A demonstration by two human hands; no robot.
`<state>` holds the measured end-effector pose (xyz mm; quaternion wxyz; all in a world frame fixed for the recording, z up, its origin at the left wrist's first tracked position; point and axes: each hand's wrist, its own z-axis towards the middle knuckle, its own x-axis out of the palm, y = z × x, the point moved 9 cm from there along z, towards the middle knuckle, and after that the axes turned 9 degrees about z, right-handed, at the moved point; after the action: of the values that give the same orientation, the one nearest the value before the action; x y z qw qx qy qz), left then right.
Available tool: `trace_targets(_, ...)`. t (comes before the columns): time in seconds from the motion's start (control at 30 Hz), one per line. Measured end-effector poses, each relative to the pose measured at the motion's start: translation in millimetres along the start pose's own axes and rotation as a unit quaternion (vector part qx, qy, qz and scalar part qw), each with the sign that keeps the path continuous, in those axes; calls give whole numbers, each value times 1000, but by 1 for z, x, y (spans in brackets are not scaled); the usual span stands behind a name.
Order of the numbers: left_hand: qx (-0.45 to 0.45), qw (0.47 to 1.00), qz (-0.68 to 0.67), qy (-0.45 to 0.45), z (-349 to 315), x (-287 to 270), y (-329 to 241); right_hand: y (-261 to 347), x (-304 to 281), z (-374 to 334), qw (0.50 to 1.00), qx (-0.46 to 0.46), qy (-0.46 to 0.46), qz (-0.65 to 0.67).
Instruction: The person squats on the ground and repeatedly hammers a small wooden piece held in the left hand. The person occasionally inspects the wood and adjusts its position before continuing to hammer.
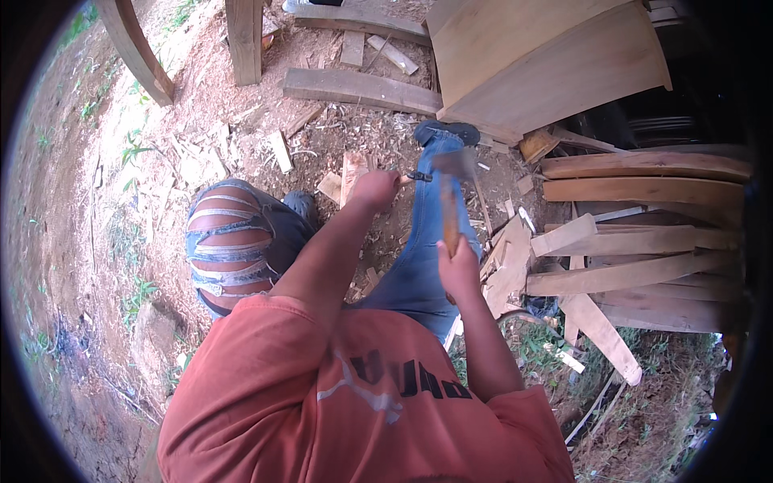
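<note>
In my right hand (459,274) is the wooden handle of a hatchet (450,213). Its broad grey head is raised and smeared by motion above my right shin. My left hand (377,191) is closed round a small tool (418,176) with a light wooden part and a dark metal end. That dark end points right, near the hatchet head. The palm hides the rest of it, so its exact kind is unclear. Below my left hand, a piece of wood (353,173) lies on the ground between my legs.
Wood chips and offcuts cover the ground (241,153). Thick beams (362,88) lie ahead, with upright posts (244,40) at the far left. A large wooden panel (555,64) stands at the far right. Stacked boards (644,189) and curved planks fill the right side.
</note>
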<state>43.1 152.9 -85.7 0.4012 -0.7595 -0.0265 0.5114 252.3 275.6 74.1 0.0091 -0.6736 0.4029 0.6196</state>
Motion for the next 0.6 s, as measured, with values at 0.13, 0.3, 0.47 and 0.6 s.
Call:
trace_targets(0.13,-8,1000,-7,-6,2,0,2,22,-8,5,998,6,49,-27)
trace_targets(0.3,-14,999,-25,-31,-1,-2,7,24,-8,-6,995,-20,-37,85)
trace_targets(0.47,-6,999,-23,-43,1,-5,9,28,-8,8,999,-29,-20,-3)
trace_targets(0.6,-14,998,-34,-42,1,-5,10,17,-21,5,984,-24,-89,155)
